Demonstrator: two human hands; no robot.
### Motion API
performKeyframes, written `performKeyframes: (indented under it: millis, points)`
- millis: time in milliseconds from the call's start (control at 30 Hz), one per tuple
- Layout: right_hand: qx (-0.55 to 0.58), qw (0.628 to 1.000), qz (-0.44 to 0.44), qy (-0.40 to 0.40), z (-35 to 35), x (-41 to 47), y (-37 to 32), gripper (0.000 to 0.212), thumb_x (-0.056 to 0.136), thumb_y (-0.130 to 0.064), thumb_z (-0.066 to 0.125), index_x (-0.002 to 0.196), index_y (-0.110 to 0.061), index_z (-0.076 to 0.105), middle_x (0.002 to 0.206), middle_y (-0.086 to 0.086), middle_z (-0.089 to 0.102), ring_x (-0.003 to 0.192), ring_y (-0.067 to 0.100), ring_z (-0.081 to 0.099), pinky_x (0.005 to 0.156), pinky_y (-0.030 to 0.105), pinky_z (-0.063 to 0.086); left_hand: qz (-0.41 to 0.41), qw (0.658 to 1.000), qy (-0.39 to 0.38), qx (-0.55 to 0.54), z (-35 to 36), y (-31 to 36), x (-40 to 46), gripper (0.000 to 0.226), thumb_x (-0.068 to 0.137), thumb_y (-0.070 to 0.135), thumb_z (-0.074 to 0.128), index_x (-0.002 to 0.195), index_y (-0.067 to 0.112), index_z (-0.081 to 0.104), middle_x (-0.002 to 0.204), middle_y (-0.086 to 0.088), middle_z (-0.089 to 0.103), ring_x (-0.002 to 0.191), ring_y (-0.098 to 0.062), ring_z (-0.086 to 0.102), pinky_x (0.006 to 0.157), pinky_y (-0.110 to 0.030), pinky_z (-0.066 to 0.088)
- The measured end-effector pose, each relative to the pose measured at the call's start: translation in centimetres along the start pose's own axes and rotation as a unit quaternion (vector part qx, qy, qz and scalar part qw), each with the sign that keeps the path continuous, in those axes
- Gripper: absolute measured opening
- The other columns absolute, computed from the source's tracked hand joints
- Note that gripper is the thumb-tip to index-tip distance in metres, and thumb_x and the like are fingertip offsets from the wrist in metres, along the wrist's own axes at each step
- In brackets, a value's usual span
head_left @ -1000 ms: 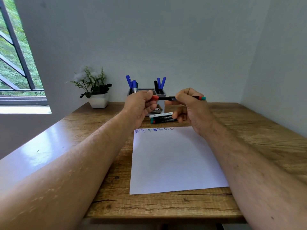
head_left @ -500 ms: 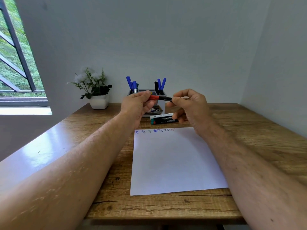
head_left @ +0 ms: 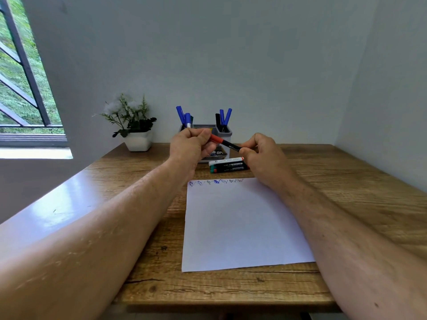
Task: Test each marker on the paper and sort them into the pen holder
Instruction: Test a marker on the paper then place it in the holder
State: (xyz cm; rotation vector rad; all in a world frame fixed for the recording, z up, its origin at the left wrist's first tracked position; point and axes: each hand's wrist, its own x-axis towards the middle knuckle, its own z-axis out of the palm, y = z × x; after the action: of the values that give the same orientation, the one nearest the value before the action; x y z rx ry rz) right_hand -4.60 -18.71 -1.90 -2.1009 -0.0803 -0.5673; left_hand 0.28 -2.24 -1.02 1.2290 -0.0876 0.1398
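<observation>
Both hands hold one black marker with a red cap, raised above the far part of the table. My left hand pinches the red cap end; my right hand grips the black barrel. The marker slopes down to the right. Below it, a few markers lie side by side on the table, one white and the others dark with teal ends. A white sheet of paper lies in front, with a row of blue scribbles along its far edge. The grey pen holder stands behind, blue and black markers upright in its outer compartments.
A small potted plant in a white pot stands at the back left of the wooden table. Grey walls close in behind and on the right. A barred window is at the left.
The marker has tilted from level to sloping down to the right, and my right hand has dropped lower and slid so the teal end no longer shows. The left hand stays near the holder.
</observation>
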Motion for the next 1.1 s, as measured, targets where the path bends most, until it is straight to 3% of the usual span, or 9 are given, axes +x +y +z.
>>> performKeyframes:
  millis: [233, 333, 433, 600, 700, 800, 867, 1000, 1100]
  points:
    - [0.029, 0.999, 0.010, -0.011, 0.2, 0.3, -0.1, 0.009, 0.096, -0.020, 0.058, 0.087, -0.022, 0.058, 0.087, 0.003, 0.064, 0.077, 0.015, 0.058, 0.065, 0.029, 0.043, 0.010, 1.000, -0.018, -0.007, 0.2, 0.0, 0.1, 0.010, 0.095, 0.013, 0.063, 0.105, 0.011, 0.063, 0.098, -0.013, 0.074, 0.084, -0.020, 0.074, 0.067, -0.026, 0.060]
    - [0.029, 0.999, -0.004, -0.028, 0.7, 0.2, -0.3, 0.009, 0.098, -0.024, 0.056, 0.090, -0.024, 0.053, 0.078, 0.003, 0.067, 0.064, 0.011, 0.057, 0.061, 0.029, 0.042, 0.038, 0.997, -0.070, 0.018, 1.0, 0.5, -0.4, 0.030, 0.094, 0.009, 0.065, 0.121, 0.015, 0.055, 0.082, -0.002, 0.077, 0.074, -0.019, 0.074, 0.068, -0.031, 0.062]
    - [0.008, 0.999, -0.012, -0.038, 1.1, 0.0, -0.4, 0.008, 0.099, -0.027, 0.057, 0.093, -0.024, 0.052, 0.069, -0.001, 0.072, 0.061, 0.006, 0.061, 0.060, 0.029, 0.045, 0.065, 0.994, -0.067, 0.055, 2.1, 0.4, -0.8, 0.041, 0.093, 0.000, 0.064, 0.127, 0.018, 0.049, 0.070, 0.006, 0.071, 0.071, -0.017, 0.073, 0.072, -0.035, 0.063]
    - [-0.027, 0.999, -0.038, -0.010, 0.6, 0.2, -0.2, 0.010, 0.101, -0.027, 0.054, 0.096, -0.024, 0.063, 0.084, -0.005, 0.072, 0.072, 0.008, 0.065, 0.059, 0.027, 0.047, 0.119, 0.985, -0.068, 0.107, 2.0, 0.4, -0.2, 0.052, 0.092, 0.003, 0.066, 0.136, 0.023, 0.046, 0.082, -0.004, 0.073, 0.075, -0.018, 0.074, 0.077, -0.043, 0.063]
    - [-0.068, 0.997, -0.037, 0.002, 0.6, 0.5, 0.1, 0.017, 0.099, -0.020, 0.052, 0.103, -0.024, 0.068, 0.093, -0.006, 0.069, 0.082, 0.010, 0.064, 0.068, 0.030, 0.053, 0.181, 0.974, -0.047, 0.129, 2.0, 1.1, 0.3, 0.052, 0.093, 0.006, 0.065, 0.136, 0.030, 0.046, 0.078, -0.003, 0.072, 0.069, -0.018, 0.074, 0.076, -0.044, 0.062]
    - [-0.096, 0.995, -0.032, -0.002, 0.5, 0.7, 0.4, 0.019, 0.094, -0.014, 0.055, 0.102, -0.025, 0.068, 0.093, -0.007, 0.068, 0.078, 0.002, 0.059, 0.062, 0.019, 0.043, 0.253, 0.955, -0.008, 0.156, 2.4, 2.2, 1.1, 0.056, 0.093, 0.010, 0.066, 0.138, 0.036, 0.045, 0.085, -0.001, 0.072, 0.070, -0.020, 0.074, 0.075, -0.042, 0.063]
    - [-0.105, 0.994, -0.034, -0.011, 0.6, 0.8, 0.4, 0.019, 0.095, -0.013, 0.056, 0.103, -0.026, 0.068, 0.094, -0.007, 0.067, 0.078, -0.001, 0.057, 0.059, 0.014, 0.039, 0.301, 0.938, 0.024, 0.170, 2.9, 2.7, 2.1, 0.057, 0.093, 0.012, 0.067, 0.139, 0.037, 0.045, 0.087, 0.002, 0.071, 0.072, -0.013, 0.072, 0.073, -0.038, 0.063]
    - [-0.115, 0.992, -0.040, -0.021, 0.7, 0.9, 0.5, 0.018, 0.096, -0.013, 0.056, 0.104, -0.024, 0.068, 0.097, -0.006, 0.066, 0.079, -0.001, 0.055, 0.058, 0.011, 0.037, 0.360, 0.909, 0.053, 0.203, 3.7, 2.8, 3.8, 0.059, 0.093, 0.012, 0.065, 0.142, 0.039, 0.045, 0.089, 0.006, 0.068, 0.082, -0.008, 0.069, 0.080, -0.036, 0.061]
    - [-0.121, 0.992, -0.043, -0.018, 0.8, 1.1, 0.4, 0.017, 0.096, -0.013, 0.057, 0.101, -0.026, 0.068, 0.097, -0.006, 0.067, 0.079, 0.000, 0.055, 0.060, 0.013, 0.040, 0.365, 0.898, 0.072, 0.237, 4.4, 1.9, 4.7, 0.059, 0.095, 0.009, 0.063, 0.145, 0.036, 0.045, 0.091, 0.004, 0.068, 0.081, -0.004, 0.065, 0.075, -0.018, 0.056]
